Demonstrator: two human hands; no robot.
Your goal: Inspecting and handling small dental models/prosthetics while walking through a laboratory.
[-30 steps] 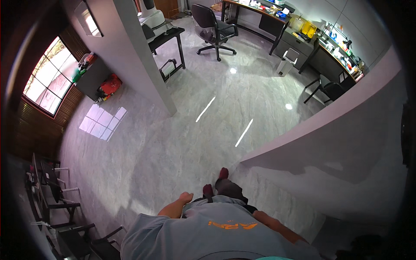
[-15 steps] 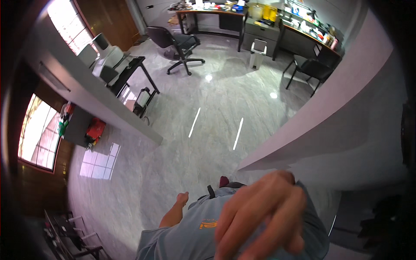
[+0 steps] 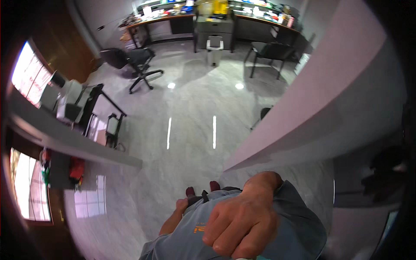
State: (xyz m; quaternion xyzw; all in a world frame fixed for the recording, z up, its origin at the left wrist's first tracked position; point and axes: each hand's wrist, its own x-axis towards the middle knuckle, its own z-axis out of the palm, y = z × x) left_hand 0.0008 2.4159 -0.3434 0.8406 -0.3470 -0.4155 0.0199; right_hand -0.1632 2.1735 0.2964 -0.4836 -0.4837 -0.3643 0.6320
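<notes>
My right hand [image 3: 242,225] is raised in front of my grey-blue shirt [image 3: 294,225], back of the hand up and fingers curled closed. A sliver of something pale shows below its knuckles at the lower edge, too little to name. Down at my left side hangs my left hand [image 3: 181,204], close to the dark strap [image 3: 205,196] at my waist. Its fingers are mostly hidden. Two dark red-clad feet [image 3: 214,186] show on the marbled grey floor [image 3: 186,160].
Walls flank an opening, the left wall end [image 3: 130,162] and right wall [image 3: 277,125]. Beyond are a wheeled office chair [image 3: 130,63], a bin [image 3: 215,50], a black chair [image 3: 271,52], cluttered desks [image 3: 164,18] and a side table [image 3: 96,93] bearing white equipment [image 3: 71,99].
The view has swung right, and the room shifts left in it. My right hand has turned from loosely bent, blurred fingers to a closed shape. Both feet now show.
</notes>
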